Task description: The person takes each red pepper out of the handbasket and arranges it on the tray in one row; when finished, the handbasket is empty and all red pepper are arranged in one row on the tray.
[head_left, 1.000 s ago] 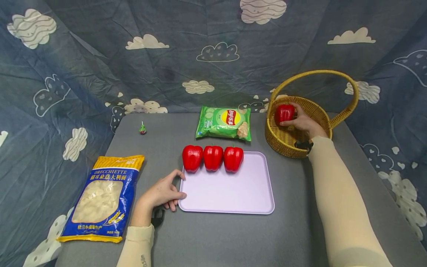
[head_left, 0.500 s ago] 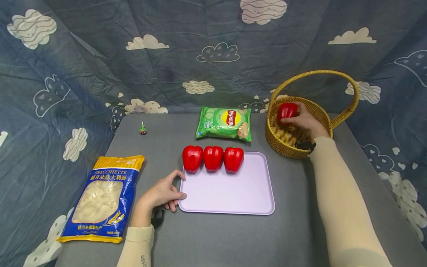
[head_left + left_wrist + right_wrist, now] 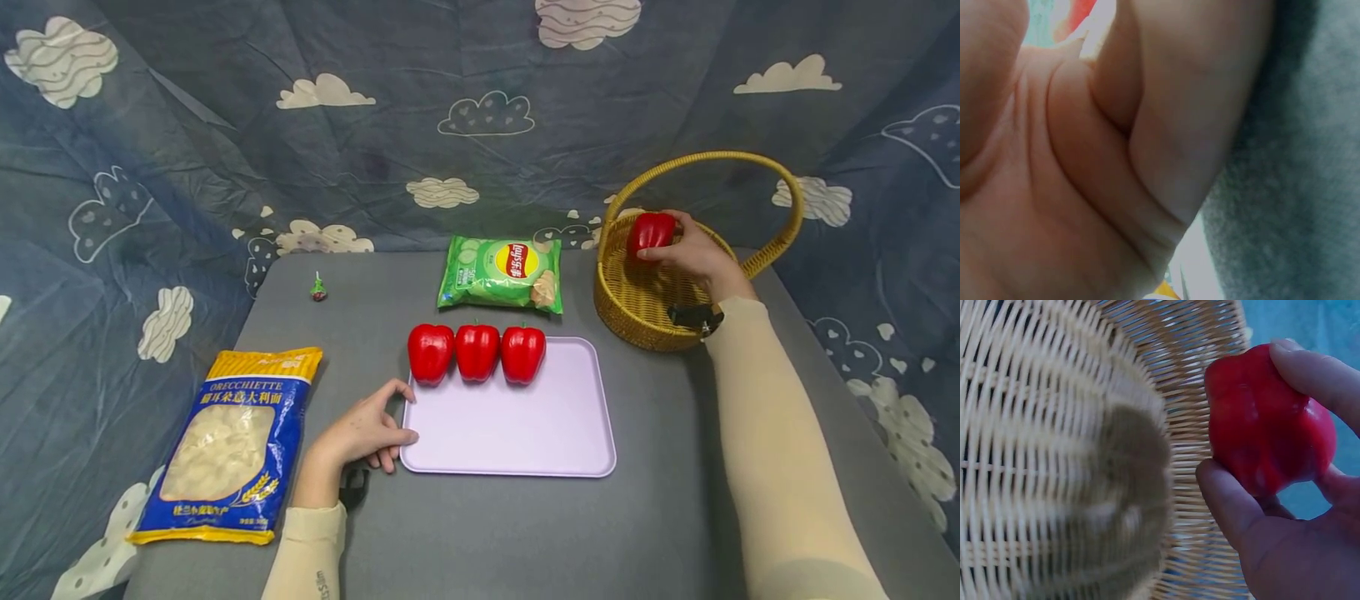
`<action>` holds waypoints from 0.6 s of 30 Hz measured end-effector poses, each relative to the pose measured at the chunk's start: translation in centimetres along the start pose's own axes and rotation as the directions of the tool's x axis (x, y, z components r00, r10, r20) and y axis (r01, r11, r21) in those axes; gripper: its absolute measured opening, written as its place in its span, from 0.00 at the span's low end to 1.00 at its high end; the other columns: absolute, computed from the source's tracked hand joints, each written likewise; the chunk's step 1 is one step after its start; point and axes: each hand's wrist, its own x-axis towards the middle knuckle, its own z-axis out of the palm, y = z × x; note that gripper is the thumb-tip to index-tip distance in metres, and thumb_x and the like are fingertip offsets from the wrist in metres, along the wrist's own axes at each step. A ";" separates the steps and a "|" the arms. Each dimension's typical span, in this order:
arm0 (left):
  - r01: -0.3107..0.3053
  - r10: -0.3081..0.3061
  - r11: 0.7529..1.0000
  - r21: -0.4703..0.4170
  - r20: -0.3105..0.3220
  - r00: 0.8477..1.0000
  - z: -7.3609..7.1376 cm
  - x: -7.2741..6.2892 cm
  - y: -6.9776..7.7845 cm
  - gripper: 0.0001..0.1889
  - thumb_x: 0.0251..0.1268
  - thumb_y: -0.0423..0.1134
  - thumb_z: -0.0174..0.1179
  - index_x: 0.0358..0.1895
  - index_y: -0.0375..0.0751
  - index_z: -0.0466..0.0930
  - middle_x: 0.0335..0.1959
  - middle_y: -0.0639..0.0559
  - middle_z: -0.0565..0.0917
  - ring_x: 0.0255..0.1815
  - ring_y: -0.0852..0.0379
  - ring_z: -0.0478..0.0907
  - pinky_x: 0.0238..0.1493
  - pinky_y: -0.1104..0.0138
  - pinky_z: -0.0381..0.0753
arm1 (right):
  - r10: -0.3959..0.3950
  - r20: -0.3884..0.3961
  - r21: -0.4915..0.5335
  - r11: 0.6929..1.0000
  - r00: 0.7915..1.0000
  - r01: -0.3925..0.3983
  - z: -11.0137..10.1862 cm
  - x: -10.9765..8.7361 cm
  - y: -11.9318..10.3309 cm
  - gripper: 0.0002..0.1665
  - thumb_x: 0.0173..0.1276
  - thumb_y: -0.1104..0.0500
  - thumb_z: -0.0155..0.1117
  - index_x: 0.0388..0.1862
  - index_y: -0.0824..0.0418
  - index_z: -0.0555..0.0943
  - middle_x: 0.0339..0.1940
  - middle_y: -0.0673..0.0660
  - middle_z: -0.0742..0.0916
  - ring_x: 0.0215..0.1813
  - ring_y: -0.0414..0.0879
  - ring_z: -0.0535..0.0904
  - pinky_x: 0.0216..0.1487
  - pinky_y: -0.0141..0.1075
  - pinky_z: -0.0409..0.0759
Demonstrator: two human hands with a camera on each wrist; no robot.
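A red bell pepper [image 3: 649, 234] is held in my right hand [image 3: 699, 255] at the upper left inside of the wicker basket [image 3: 637, 329]. In the right wrist view, thumb and fingers grip the bell pepper [image 3: 1263, 425] from its sides, above the woven wall [image 3: 1194, 412]. My left hand [image 3: 362, 432] holds the left rim of the lilac tray [image 3: 510, 442], its thumb and index fingertips over the edge and the other fingers curled beside it. Along the tray's back edge stand three more red peppers [image 3: 477, 353] in a row. The left wrist view is mostly filled by the palm [image 3: 1054, 219].
Behind the tray lies a green chip bag [image 3: 501, 275]. A blue and yellow orecchiette bag [image 3: 225, 450] is at the left, and a small green and red item [image 3: 318, 287] sits at the back left. The basket's tall handle [image 3: 705, 157] arches over its opening.
My right hand has raised the bell pepper inside the basket, moving it slightly back and to the right. The left hand stays at the tray's rim.
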 end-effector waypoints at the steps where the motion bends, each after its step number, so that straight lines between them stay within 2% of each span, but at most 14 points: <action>1: -0.001 0.001 1.000 0.002 -0.001 1.000 0.0 0.0 0.0 0.28 0.69 0.43 0.72 0.66 0.56 0.67 0.23 0.47 0.85 0.16 0.53 0.84 0.22 0.68 0.83 | -0.003 -0.004 -0.004 1.000 1.000 0.003 -0.1 -0.2 -0.2 0.67 0.72 0.50 0.74 0.89 0.52 0.35 0.88 0.70 0.51 0.83 0.70 0.54 0.82 0.62 0.65; 9: 0.005 -0.005 1.000 0.014 -0.004 1.000 0.0 0.0 0.0 0.28 0.69 0.43 0.72 0.66 0.57 0.67 0.24 0.47 0.85 0.17 0.53 0.84 0.22 0.68 0.82 | -0.051 -0.049 -0.033 0.998 0.997 0.049 0.0 -2.3 -1.8 0.66 0.71 0.48 0.75 0.90 0.48 0.38 0.87 0.70 0.53 0.83 0.70 0.56 0.81 0.65 0.66; 18: 0.011 -0.011 1.000 0.011 -0.012 1.000 0.1 0.0 0.1 0.28 0.69 0.43 0.72 0.65 0.57 0.67 0.24 0.47 0.85 0.17 0.52 0.84 0.22 0.68 0.82 | -0.111 -0.088 -0.091 0.990 0.990 0.103 1.0 -7.0 -3.3 0.66 0.69 0.47 0.76 0.90 0.47 0.39 0.88 0.68 0.55 0.82 0.72 0.57 0.75 0.67 0.71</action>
